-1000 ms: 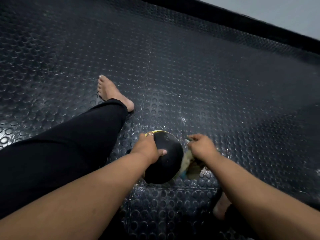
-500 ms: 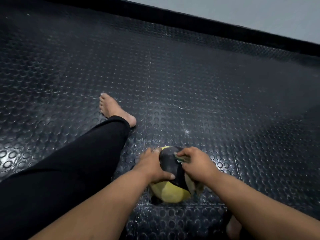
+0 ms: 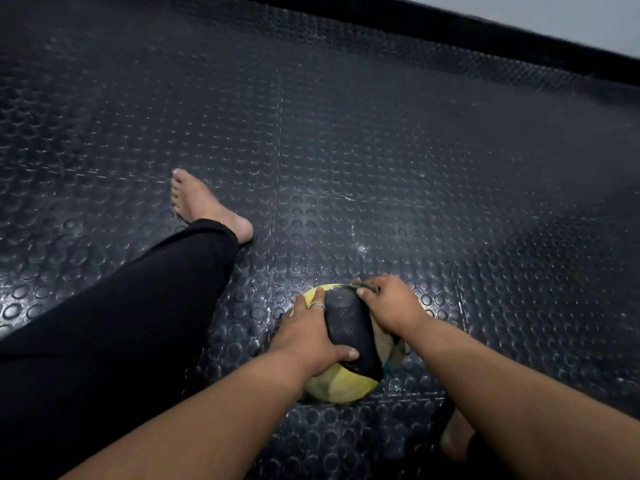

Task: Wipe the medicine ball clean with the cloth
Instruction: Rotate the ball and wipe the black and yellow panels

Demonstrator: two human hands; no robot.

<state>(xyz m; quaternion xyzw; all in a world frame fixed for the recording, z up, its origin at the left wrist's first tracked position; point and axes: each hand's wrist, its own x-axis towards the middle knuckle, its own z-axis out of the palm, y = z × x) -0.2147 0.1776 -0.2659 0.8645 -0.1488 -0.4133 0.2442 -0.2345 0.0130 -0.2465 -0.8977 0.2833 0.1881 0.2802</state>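
at the left of the frame your leg in a black trouser (image 3: 114, 317) stretches over the dark studded rubber floor (image 3: 346, 133), bare foot (image 3: 204, 204) toward the upper left. lower centre, your left hand (image 3: 308, 332) presses on the round yellow and black medicine ball (image 3: 346, 355), fingers spread over its far side and thumb hooked across the black panel: a steadying grip, wrapped on the ball. the ball sits on the floor between your forearms. just right of it, your right hand (image 3: 388, 306) is clamped on the faded beige cloth (image 3: 384, 344), bunched against the ball's right side. you look to be mid-wipe. next, i'd judge, you need to drag the cloth across the black panel while the left hand holds or turns the ball to expose the yellow part.
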